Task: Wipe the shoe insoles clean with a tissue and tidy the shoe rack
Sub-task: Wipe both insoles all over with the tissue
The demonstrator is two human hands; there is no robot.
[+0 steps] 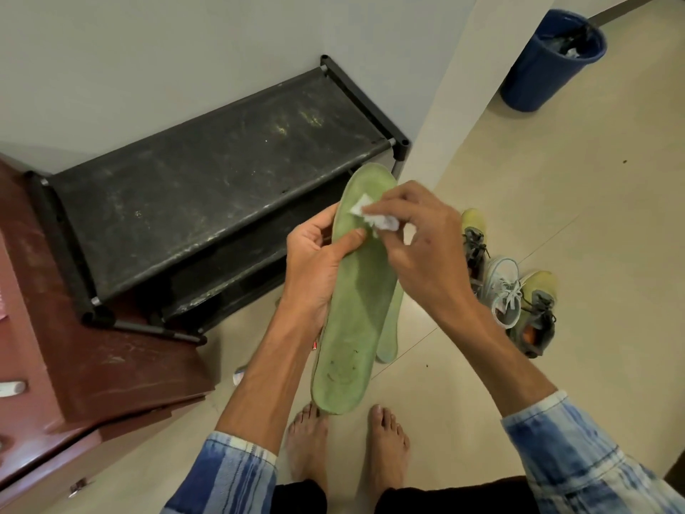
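Observation:
My left hand (315, 261) grips a long green insole (356, 313) by its left edge, holding it upright in front of me, toe end up. A second green insole (393, 320) peeks out behind its right edge. My right hand (422, 250) pinches a crumpled white tissue (370, 217) and presses it against the upper part of the front insole. The black shoe rack (207, 179), dusty on top, stands against the wall to the left of my hands; its top shelf is bare.
Several sneakers (515, 291), yellow-green and white, lie on the tiled floor to the right. A blue bin (548, 64) stands at the far right by the wall. A reddish-brown cabinet (74, 346) fills the lower left. My bare feet (348, 447) are below the insole.

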